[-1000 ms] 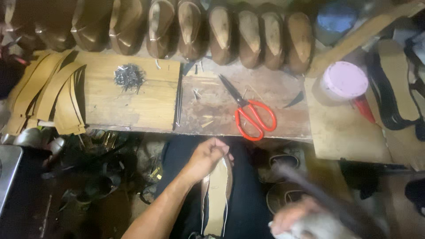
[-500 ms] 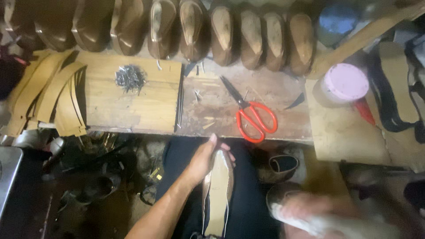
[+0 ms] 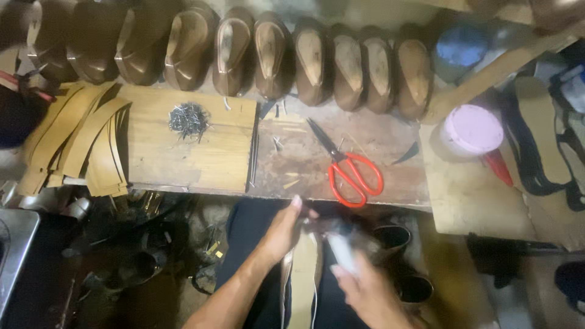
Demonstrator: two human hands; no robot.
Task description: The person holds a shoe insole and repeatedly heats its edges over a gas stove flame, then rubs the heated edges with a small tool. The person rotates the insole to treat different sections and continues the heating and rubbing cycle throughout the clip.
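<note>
My left hand point(image 3: 282, 233) grips the toe end of a tan shoe sole point(image 3: 303, 277) that stands lengthwise on my lap. My right hand point(image 3: 365, 289) is shut on a light-handled tool point(image 3: 340, 250), blurred by motion, whose dark head sits over the toe of the sole next to my left fingers. Both hands are below the front edge of the wooden workbench point(image 3: 304, 164).
Red-handled scissors point(image 3: 347, 167) lie on the bench. A pile of small nails point(image 3: 187, 117) sits on a wood board. Tan leather strips point(image 3: 73, 143) fan out at left. Several brown shoe lasts point(image 3: 317, 61) line the back. A pink-lidded jar point(image 3: 472, 129) stands right.
My right hand has swung the tool from the lower right up and left, onto the toe of the sole. My left hand has stayed on the sole.
</note>
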